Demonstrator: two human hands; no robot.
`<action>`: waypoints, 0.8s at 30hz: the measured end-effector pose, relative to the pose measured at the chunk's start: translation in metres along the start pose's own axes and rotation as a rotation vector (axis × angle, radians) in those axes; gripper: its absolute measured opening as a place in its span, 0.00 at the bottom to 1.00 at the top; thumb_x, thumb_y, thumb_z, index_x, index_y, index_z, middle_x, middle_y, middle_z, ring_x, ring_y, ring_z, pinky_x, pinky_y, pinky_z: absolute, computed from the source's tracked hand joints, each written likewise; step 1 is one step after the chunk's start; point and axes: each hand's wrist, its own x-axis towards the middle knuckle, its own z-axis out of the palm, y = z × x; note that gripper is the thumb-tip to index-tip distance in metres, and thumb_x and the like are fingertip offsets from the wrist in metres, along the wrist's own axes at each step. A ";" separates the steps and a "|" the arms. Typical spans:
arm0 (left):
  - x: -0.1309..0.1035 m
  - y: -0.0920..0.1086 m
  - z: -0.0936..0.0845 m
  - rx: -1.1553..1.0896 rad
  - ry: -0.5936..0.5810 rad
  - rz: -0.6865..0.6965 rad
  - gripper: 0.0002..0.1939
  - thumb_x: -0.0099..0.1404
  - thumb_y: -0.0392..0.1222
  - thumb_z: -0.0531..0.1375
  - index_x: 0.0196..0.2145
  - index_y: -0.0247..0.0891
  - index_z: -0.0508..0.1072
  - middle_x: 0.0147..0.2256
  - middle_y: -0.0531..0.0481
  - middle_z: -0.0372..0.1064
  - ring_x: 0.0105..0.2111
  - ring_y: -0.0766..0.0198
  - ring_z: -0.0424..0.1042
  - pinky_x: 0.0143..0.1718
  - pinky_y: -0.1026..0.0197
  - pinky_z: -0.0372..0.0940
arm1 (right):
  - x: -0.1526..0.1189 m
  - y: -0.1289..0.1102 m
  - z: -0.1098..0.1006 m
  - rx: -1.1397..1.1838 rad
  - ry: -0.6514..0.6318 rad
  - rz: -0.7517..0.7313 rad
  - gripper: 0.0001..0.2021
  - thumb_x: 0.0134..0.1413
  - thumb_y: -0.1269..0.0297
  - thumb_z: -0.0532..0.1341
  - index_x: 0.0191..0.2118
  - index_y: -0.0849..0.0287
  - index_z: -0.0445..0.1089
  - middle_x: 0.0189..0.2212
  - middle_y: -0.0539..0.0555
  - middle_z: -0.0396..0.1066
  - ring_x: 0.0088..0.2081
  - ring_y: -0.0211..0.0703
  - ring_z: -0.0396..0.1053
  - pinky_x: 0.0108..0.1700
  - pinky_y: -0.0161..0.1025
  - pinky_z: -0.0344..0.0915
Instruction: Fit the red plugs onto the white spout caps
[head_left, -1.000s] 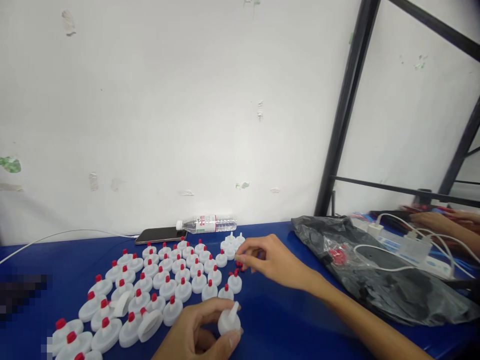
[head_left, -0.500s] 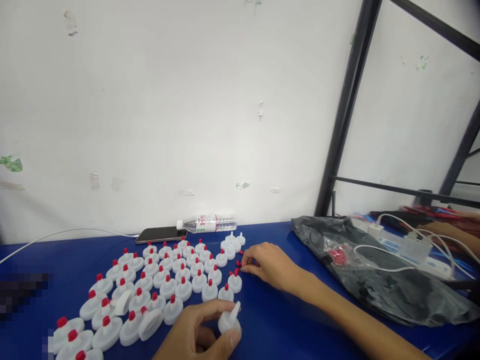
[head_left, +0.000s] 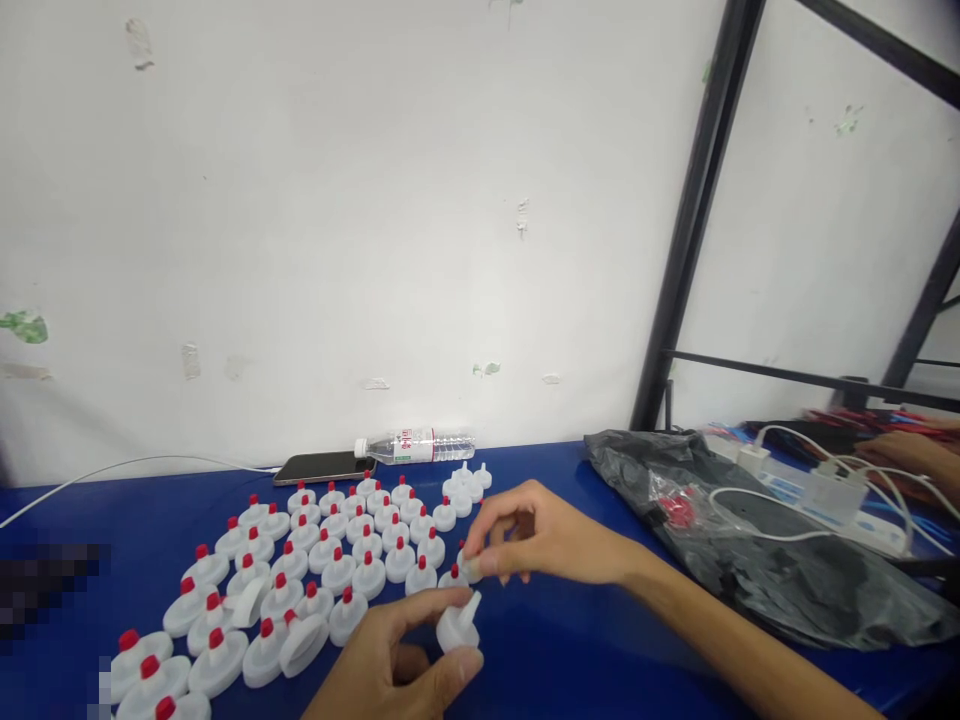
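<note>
My left hand [head_left: 409,650] grips a white plastic nozzle cap [head_left: 456,630] by its sides between thumb and fingers; its bare pointed spout tilts up to the right. Just above that spout, my right hand [head_left: 529,535] has thumb and forefinger pinched together, and whatever lies between them is hidden. Its fingertips partly cover a white cap [head_left: 466,562] with a red tip that stands on the table. To the left spread many similar nozzle caps [head_left: 367,575] with red tips. A few caps without red tips [head_left: 465,482] stand in a cluster behind my right hand.
Along the wall lie a phone [head_left: 322,467] on a white cable and a clear water bottle [head_left: 424,446]. On the right are a grey plastic bag [head_left: 720,570], a small packet of red pieces [head_left: 679,511] and a power strip [head_left: 877,530]. A co-worker's hand [head_left: 915,455] shows at the far right.
My right hand has moved from beside the small red pieces on the table toward me, close above the nozzle cap. My left hand still holds that cap, nearly in place.
</note>
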 end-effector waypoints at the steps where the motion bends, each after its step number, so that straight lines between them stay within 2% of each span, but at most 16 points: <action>1: 0.001 0.000 -0.001 -0.004 -0.014 0.006 0.42 0.61 0.62 0.63 0.62 0.30 0.62 0.18 0.59 0.63 0.18 0.67 0.65 0.13 0.70 0.52 | 0.000 0.000 0.002 0.022 -0.039 0.008 0.15 0.50 0.54 0.72 0.39 0.59 0.80 0.29 0.51 0.75 0.26 0.33 0.67 0.27 0.29 0.64; 4: -0.002 0.005 -0.001 -0.029 -0.048 0.043 0.37 0.62 0.61 0.63 0.59 0.32 0.67 0.18 0.59 0.62 0.18 0.68 0.66 0.12 0.71 0.51 | 0.000 0.001 0.005 0.013 -0.065 0.005 0.14 0.46 0.56 0.75 0.37 0.59 0.81 0.30 0.51 0.77 0.27 0.32 0.66 0.28 0.29 0.61; 7: -0.005 0.013 0.000 -0.070 -0.049 0.094 0.34 0.63 0.62 0.62 0.57 0.35 0.70 0.32 0.50 0.73 0.20 0.70 0.69 0.12 0.72 0.53 | -0.001 -0.001 0.004 0.021 -0.068 0.014 0.14 0.45 0.57 0.75 0.37 0.59 0.81 0.30 0.51 0.77 0.28 0.33 0.68 0.29 0.30 0.61; 10: -0.006 0.017 0.001 -0.131 -0.077 0.117 0.34 0.63 0.64 0.62 0.58 0.38 0.69 0.43 0.43 0.75 0.21 0.69 0.72 0.11 0.71 0.55 | -0.002 -0.001 0.004 0.035 -0.073 0.000 0.13 0.45 0.58 0.75 0.37 0.59 0.81 0.32 0.52 0.78 0.30 0.35 0.70 0.31 0.31 0.61; 14: -0.003 0.016 -0.002 -0.174 -0.135 0.125 0.34 0.61 0.64 0.64 0.58 0.40 0.71 0.46 0.40 0.74 0.23 0.66 0.74 0.12 0.71 0.57 | -0.003 0.002 0.010 0.018 -0.079 -0.043 0.14 0.46 0.55 0.75 0.37 0.58 0.81 0.32 0.51 0.77 0.32 0.36 0.69 0.31 0.31 0.61; 18: 0.001 0.011 -0.009 -0.288 -0.243 0.197 0.36 0.57 0.66 0.65 0.54 0.38 0.74 0.48 0.38 0.74 0.30 0.59 0.79 0.14 0.71 0.60 | -0.001 0.007 0.021 -0.009 -0.099 -0.090 0.14 0.46 0.55 0.75 0.37 0.56 0.82 0.33 0.49 0.74 0.31 0.34 0.67 0.33 0.31 0.61; 20: 0.002 0.007 -0.012 -0.326 -0.241 0.230 0.35 0.59 0.66 0.64 0.53 0.36 0.75 0.45 0.38 0.75 0.35 0.55 0.78 0.16 0.72 0.61 | -0.001 0.009 0.026 -0.025 -0.113 -0.125 0.14 0.46 0.55 0.75 0.38 0.55 0.82 0.33 0.49 0.73 0.31 0.34 0.66 0.33 0.31 0.61; 24: 0.004 0.003 -0.014 -0.318 -0.227 0.259 0.35 0.60 0.64 0.64 0.54 0.35 0.75 0.43 0.38 0.76 0.39 0.55 0.75 0.17 0.71 0.63 | 0.000 0.012 0.029 -0.056 -0.099 -0.158 0.14 0.45 0.54 0.75 0.38 0.54 0.82 0.32 0.49 0.71 0.31 0.33 0.65 0.32 0.30 0.61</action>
